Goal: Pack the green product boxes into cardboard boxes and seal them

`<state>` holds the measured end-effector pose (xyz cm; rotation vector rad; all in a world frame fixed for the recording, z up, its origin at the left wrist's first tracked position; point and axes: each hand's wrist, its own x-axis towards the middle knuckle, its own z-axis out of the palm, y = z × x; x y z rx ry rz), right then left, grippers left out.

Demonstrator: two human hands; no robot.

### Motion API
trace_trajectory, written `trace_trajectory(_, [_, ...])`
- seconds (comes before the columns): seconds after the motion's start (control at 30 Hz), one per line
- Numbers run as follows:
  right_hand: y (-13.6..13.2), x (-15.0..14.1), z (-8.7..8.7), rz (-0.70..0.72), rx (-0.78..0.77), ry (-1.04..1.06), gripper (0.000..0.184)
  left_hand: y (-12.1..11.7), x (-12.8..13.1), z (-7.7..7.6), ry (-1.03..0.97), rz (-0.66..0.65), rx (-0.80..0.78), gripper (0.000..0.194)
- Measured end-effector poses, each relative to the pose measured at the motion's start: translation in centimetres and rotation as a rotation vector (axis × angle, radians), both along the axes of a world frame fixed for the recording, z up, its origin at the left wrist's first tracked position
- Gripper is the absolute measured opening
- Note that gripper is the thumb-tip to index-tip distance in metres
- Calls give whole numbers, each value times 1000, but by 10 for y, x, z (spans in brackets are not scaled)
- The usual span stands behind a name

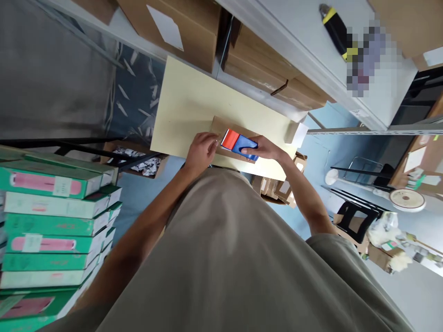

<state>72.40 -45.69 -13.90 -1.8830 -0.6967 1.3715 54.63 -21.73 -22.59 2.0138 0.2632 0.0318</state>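
Observation:
My right hand (265,148) is closed around a red and blue tape dispenser (239,144), its thumb on the blue part. The dispenser's serrated edge points left, towards my left hand (203,146). That hand is just beside the serrated edge, with its fingers curled in a pinch. Whatever may be between those fingertips is too small to make out. Under the dispenser lies a flat brown cardboard box (221,123), partly covered by my hands. It rests on a pale yellow tabletop (183,101).
A small white box (296,134) stands at the table's right end. Cardboard boxes (258,57) line the shelf behind. Green boxes (51,216) are stacked at left. An open carton (138,161) of scraps sits below the table, and pliers (335,30) lie on the upper shelf.

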Motion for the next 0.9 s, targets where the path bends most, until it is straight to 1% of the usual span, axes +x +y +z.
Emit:
trace_trajectory(0.07, [-1, 4, 2, 40, -19, -3, 70, -1, 1, 2, 82, 136, -248, 48])
trace_trajectory(0.13, [-1, 5, 4, 63, -44, -15, 70, -2, 4, 4, 183, 215, -529, 62])
trace_trajectory(0.17, [0, 5, 5, 70, -59, -17, 70, -2, 6, 5, 225, 232, -640, 65])
trace_trajectory(0.2, [1, 6, 5, 75, -73, -14, 70, -2, 9, 6, 258, 242, -716, 63])
trace_trajectory(0.23, [3, 6, 6, 82, -84, -11, 70, -2, 13, 8, 281, 249, -759, 59])
trace_trajectory(0.33, [6, 6, 7, 93, -101, -17, 71, -1, 22, 12, 324, 280, -800, 42])
trace_trajectory(0.4, [9, 6, 9, 90, -108, -26, 72, -1, 27, 13, 340, 291, -827, 33])
trace_trajectory(0.53, [13, 5, 15, 77, -135, -17, 73, -2, 32, 12, 343, 313, -898, 24])
trace_trajectory(0.6, [15, 5, 18, 77, -151, -17, 74, -2, 34, 9, 333, 322, -901, 21])
trace_trajectory(0.7, [19, 6, 21, 82, -184, -17, 74, -2, 34, 6, 308, 330, -850, 22])
trace_trajectory(0.83, [24, 8, 25, 93, -239, -1, 73, 1, 31, 4, 243, 389, -690, 25])
trace_trajectory(0.9, [27, 8, 27, 93, -270, 5, 71, 5, 30, 3, 224, 408, -638, 24])
